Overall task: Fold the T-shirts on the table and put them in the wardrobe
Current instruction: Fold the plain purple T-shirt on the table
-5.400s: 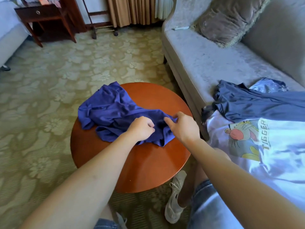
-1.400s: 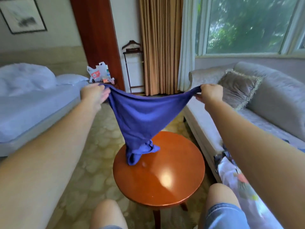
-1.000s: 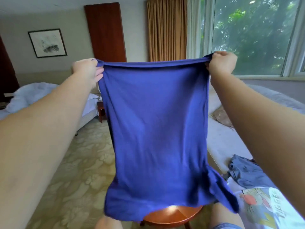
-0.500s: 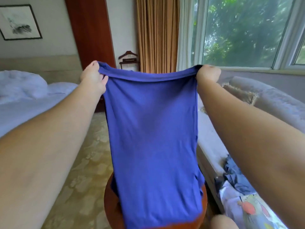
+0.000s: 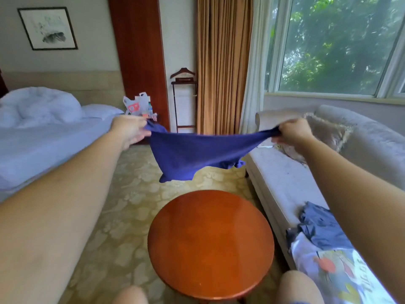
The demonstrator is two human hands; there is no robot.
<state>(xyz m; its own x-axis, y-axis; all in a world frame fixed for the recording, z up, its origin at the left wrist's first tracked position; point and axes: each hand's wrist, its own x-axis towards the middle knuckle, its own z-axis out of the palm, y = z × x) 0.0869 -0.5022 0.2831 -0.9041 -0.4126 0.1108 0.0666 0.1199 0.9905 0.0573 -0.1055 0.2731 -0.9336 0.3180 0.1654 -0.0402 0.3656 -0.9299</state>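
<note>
Shirt (image 5: 192, 154), blue, hangs in the air beyond the tabletop (image 5: 210, 242), stretched between our left hand (image 5: 131, 130), pinching one corner, and right hand (image 5: 293, 131), gripping the other. We judge it light, soft and floppy; best held by two corners of one edge, well apart.

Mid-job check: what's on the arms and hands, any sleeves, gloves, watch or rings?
Nothing worn shows. The left arm and right arm are bare along their whole visible length, with no sleeve edge in frame. The left hand and right hand are ungloved; no watch, band or ring shows, though both hands are slightly blurred.
</note>
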